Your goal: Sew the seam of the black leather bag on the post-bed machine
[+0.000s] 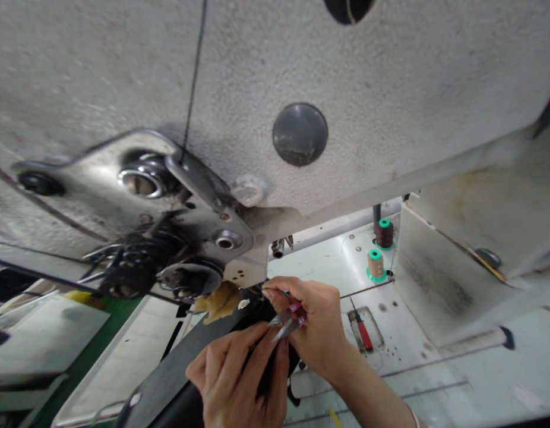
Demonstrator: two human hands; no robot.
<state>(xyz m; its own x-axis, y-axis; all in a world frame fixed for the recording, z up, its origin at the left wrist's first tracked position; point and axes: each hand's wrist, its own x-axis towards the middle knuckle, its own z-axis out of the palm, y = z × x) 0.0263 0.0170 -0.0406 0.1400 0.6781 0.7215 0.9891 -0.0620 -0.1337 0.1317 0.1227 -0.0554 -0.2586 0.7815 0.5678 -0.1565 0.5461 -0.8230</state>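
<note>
Right hand (317,330) pinching metal tool (280,324), left hand (239,380) curled on black strap (168,380)

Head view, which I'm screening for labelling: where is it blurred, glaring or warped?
In the head view, the sewing machine head fills the top, close and soft; glare sits on its chrome ring; the left hand on the black strap and the right hand holding snips are blurred; the thread spools look sharper; table edges bow.

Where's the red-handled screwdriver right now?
Head view, right of centre: the red-handled screwdriver lies in a shallow recess of the machine table, just right of the right hand, below the tan thread spool.
</note>
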